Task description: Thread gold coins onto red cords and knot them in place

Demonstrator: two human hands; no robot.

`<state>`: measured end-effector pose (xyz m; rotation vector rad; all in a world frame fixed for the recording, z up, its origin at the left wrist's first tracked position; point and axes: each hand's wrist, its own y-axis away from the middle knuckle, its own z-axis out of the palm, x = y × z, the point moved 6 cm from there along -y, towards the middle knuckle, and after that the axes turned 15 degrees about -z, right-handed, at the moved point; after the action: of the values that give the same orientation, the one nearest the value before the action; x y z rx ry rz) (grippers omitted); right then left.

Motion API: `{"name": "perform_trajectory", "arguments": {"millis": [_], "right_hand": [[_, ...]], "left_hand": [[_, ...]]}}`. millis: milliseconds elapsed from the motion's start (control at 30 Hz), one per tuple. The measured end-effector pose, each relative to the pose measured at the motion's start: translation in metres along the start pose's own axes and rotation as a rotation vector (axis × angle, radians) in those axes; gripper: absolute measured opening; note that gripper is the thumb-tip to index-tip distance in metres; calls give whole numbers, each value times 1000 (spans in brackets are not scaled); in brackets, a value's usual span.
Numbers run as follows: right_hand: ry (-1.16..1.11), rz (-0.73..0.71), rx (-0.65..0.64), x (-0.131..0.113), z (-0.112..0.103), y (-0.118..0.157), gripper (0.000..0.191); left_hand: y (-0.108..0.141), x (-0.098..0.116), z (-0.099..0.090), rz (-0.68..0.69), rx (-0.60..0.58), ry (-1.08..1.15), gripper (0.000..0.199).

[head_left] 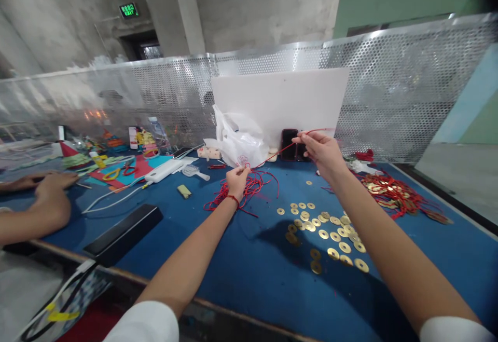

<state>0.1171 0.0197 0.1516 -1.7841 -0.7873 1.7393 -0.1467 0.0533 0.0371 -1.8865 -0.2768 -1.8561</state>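
Fingers (302, 138) of R hand (322, 156) clamped on red cord (286, 149); L hand (237, 183) fingers bunched on cord's tangle (249, 189).

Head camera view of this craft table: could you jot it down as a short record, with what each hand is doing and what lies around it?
Left hand: gripping a tangled red cord
Left wrist: red string bracelet
Right hand: raised, pinching a strand of the cord
Nearby: holed brass coins scattered on a blue tabletop
Behind: black smartphone, white plastic bag
Co-worker: a hand on the table's far left
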Motion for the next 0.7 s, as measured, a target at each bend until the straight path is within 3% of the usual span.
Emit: {"name": "perform_trajectory", "arguments": {"millis": [100,200,300,400,467,567,700], "right_hand": [[72,-53,139,-4,-14,-3,40],[120,-99,150,-8,-12,-2,35],[103,-49,-23,-4,12,4,32],[65,35,-356,7,50,19,34],[117,8,-514,14,69,30,34],[248,-63,-592,23,81,38,30],[356,-108,-567,27,80,38,29]], "left_hand": [[1,4,0,81,15,-89,18],[5,10,2,118,16,-125,16],[12,17,8,103,-31,-69,13],[21,24,15,85,-102,-26,12],[25,26,18,76,-139,-11,12],[27,26,21,60,-189,8,13],[27,22,25,8,-265,42,14]]}}
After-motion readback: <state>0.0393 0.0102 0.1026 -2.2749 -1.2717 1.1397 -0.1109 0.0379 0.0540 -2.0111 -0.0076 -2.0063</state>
